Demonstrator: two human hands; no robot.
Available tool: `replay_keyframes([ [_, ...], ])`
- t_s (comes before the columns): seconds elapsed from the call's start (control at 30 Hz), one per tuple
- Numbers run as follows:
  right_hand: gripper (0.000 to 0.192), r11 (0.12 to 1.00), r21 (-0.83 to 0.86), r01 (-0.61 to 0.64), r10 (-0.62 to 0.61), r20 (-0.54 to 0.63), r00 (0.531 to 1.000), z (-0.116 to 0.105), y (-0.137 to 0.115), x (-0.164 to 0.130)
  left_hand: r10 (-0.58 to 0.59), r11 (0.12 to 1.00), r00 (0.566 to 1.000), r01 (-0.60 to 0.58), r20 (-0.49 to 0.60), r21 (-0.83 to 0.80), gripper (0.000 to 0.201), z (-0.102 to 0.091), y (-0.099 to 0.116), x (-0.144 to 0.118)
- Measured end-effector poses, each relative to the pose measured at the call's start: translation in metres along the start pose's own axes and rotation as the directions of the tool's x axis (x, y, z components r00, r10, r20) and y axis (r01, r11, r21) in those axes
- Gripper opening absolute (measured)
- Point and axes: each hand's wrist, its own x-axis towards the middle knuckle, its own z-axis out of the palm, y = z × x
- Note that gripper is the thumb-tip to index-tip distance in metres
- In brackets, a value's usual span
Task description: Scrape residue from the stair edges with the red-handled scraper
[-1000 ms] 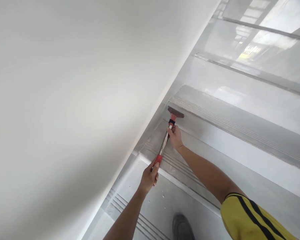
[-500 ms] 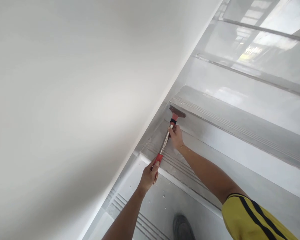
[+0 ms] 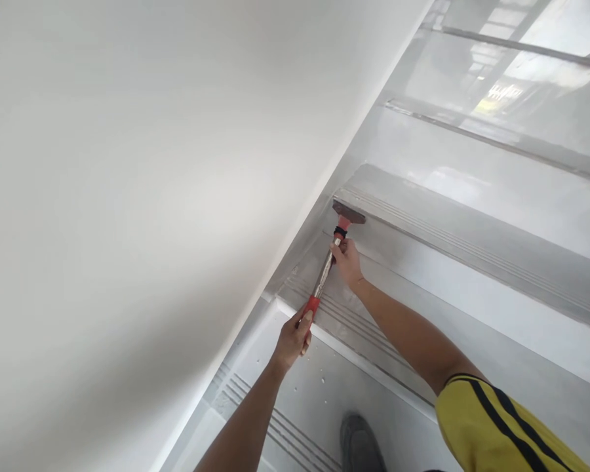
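Observation:
A long-handled scraper slants up across the stairs, with a red grip, a metal shaft and a wide dark head. My left hand is closed around the red grip at its lower end. Higher up, my right hand pinches the shaft just under the black collar. The scraper head lies against the riser, just under the grooved edge of the step above, close to the wall corner.
A plain white wall fills the left side, meeting the stairs along a slanting skirting. Grey glossy steps with grooved edges climb to the upper right. A dark shoe stands on a lower step, among small white crumbs.
Both hands keep the same hold on the scraper. The scraper head sits slightly higher in the view, closer to the step edge above, while the whole view has shifted a little.

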Motion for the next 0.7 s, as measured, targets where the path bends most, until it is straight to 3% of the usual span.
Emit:
replay_keyframes([
  [0.2, 0.035, 0.997, 0.036, -0.065, 0.064, 0.018, 0.998, 0.002, -0.005, 0.001, -0.035, 0.999, 0.999, 0.035, -0.002, 0.0, 0.074, 0.0, 0.0, 0.0],
  [0.37, 0.034, 0.999, 0.053, -0.001, 0.002, -0.023, 1.0, 0.0, -0.004, -0.001, -0.004, 1.0, 1.0, 0.004, -0.023, 0.0, 0.074, 0.009, 0.002, -0.004],
  [0.53, 0.033, 0.997, 0.035, -0.066, 0.066, -0.001, 0.998, -0.013, -0.001, -0.008, -0.069, 0.998, 0.996, 0.07, -0.057, 0.008, 0.076, 0.024, -0.003, -0.01],
  [0.7, 0.032, 0.996, 0.086, -0.013, 0.016, -0.038, 0.999, -0.028, -0.003, -0.011, -0.054, 0.999, 0.998, 0.053, -0.038, -0.013, 0.074, 0.04, -0.01, -0.01],
])
